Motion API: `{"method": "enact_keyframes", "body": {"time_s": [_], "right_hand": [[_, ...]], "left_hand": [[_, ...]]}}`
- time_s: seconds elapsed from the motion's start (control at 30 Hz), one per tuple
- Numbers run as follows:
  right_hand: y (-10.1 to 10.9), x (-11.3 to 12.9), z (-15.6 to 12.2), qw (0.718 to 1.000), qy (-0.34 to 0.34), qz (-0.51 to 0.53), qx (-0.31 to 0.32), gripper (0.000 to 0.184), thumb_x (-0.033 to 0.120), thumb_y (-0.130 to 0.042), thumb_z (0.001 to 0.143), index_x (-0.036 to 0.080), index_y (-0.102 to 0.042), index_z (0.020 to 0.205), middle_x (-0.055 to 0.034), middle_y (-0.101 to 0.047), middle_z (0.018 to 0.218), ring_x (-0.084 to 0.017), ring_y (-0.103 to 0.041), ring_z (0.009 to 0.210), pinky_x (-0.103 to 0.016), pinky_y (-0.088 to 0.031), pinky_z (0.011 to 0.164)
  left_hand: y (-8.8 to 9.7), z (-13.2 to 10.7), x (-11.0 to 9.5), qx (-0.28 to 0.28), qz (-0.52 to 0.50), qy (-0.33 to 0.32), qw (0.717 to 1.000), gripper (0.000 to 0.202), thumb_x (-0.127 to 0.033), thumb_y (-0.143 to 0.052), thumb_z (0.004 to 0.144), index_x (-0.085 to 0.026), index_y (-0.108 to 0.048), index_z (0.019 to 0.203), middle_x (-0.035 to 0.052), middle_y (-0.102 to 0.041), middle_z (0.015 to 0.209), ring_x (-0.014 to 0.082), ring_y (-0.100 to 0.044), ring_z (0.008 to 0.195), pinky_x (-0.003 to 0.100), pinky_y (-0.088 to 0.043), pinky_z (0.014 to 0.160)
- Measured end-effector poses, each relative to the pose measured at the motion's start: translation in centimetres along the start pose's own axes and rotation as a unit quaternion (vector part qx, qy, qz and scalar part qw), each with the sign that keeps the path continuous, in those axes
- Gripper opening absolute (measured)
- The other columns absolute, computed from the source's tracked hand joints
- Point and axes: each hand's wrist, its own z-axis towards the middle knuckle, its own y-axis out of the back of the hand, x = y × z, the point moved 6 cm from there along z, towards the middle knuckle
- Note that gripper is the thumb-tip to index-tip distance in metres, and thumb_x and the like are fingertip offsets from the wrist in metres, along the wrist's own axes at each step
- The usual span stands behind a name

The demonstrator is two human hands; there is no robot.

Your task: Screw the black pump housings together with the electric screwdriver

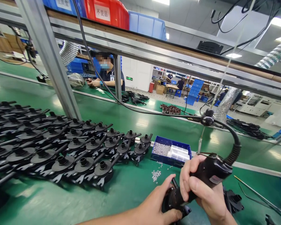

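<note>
My right hand (201, 184) is wrapped round a black electric screwdriver (214, 170), which hangs from a cord and is tilted down to the left. Its lower end meets a black plastic part (170, 200) on the green bench. My left hand (156, 203) grips that part, thumb and fingers on either side; much of it is hidden by both hands. Just beyond the hands, small metal nuts (156, 175) lie loose on the bench. A blue tray (170, 161) behind them holds many more nuts and white translucent cylinders.
Rows of black round parts with tubes (75, 162) cover the bench's left side. Another black part (235, 200) lies right of my hands, near a thin rod (257, 190). A metal post (49, 59) and a shelf with bins (107, 14) stand ahead. Across the bench a person (110, 72) works.
</note>
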Motion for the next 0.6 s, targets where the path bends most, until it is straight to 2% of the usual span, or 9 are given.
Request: {"method": "enact_keyframes", "body": {"time_s": [0.1,0.17,0.27,0.33,0.4,0.53,0.6], "right_hand": [[-0.2,-1.0,0.0,0.999,-0.035,-0.001,0.040,0.028,0.035,-0.082,0.100,0.023,-0.057,0.103,-0.0003,-0.064,0.082,-0.015,-0.066,0.062,-0.027,-0.054,0.056],[-0.3,-1.7,0.1,0.996,-0.041,0.002,0.080,0.029,0.035,-0.082,0.099,0.023,-0.056,0.104,-0.0003,-0.064,0.082,-0.015,-0.065,0.062,-0.027,-0.055,0.057],[-0.4,-2.4,0.2,0.992,-0.036,0.011,0.122,0.027,0.030,-0.081,0.099,0.024,-0.055,0.099,0.0042,-0.060,0.075,-0.010,-0.054,0.053,-0.023,-0.047,0.054],[-0.3,-2.5,0.2,0.992,-0.032,0.018,0.121,0.024,0.026,-0.078,0.100,0.025,-0.055,0.096,0.0068,-0.054,0.071,-0.007,-0.043,0.048,-0.021,-0.038,0.050],[-0.4,-2.3,0.1,0.992,-0.029,0.017,0.121,0.023,0.027,-0.077,0.100,0.025,-0.055,0.094,0.0068,-0.051,0.070,-0.009,-0.039,0.049,-0.022,-0.034,0.049],[-0.5,-1.8,-0.4,0.990,-0.024,-0.067,0.124,0.026,0.034,-0.078,0.097,0.025,-0.056,0.087,0.0027,-0.054,0.070,-0.015,-0.048,0.057,-0.030,-0.040,0.058],[-0.3,-1.9,-0.5,0.988,-0.016,-0.114,0.098,0.029,0.038,-0.079,0.096,0.025,-0.055,0.085,0.0023,-0.054,0.068,-0.017,-0.049,0.056,-0.032,-0.042,0.058]], "left_hand": [[0.0,0.0,-0.4,0.000,0.004,-0.008,1.000,0.073,-0.031,-0.082,0.083,-0.022,-0.049,0.148,0.0063,-0.071,0.120,0.0302,-0.067,0.110,0.041,-0.056,0.101],[-0.2,0.1,-0.8,0.018,-0.005,-0.013,1.000,0.070,-0.030,-0.080,0.086,-0.021,-0.048,0.148,0.0063,-0.071,0.121,0.0280,-0.068,0.106,0.038,-0.058,0.096],[-0.3,0.2,-1.5,0.031,-0.019,-0.020,0.999,0.065,-0.029,-0.077,0.088,-0.021,-0.050,0.146,0.0077,-0.071,0.125,0.0283,-0.069,0.108,0.038,-0.058,0.096],[-0.1,0.2,-1.8,0.018,-0.020,-0.022,0.999,0.062,-0.029,-0.078,0.087,-0.021,-0.054,0.143,0.0082,-0.070,0.129,0.0306,-0.068,0.114,0.040,-0.057,0.100],[0.0,0.3,-2.0,0.005,-0.024,-0.021,0.999,0.062,-0.031,-0.082,0.085,-0.021,-0.056,0.141,0.0080,-0.071,0.129,0.0319,-0.068,0.116,0.042,-0.056,0.102],[-0.1,0.3,-1.7,0.005,-0.036,-0.019,0.999,0.065,-0.031,-0.086,0.082,-0.022,-0.056,0.139,0.0078,-0.073,0.128,0.0314,-0.069,0.113,0.040,-0.057,0.098],[-0.1,0.2,-1.5,0.005,-0.041,-0.017,0.999,0.067,-0.029,-0.086,0.083,-0.022,-0.055,0.142,0.0086,-0.072,0.133,0.0324,-0.069,0.117,0.041,-0.056,0.101]]}}
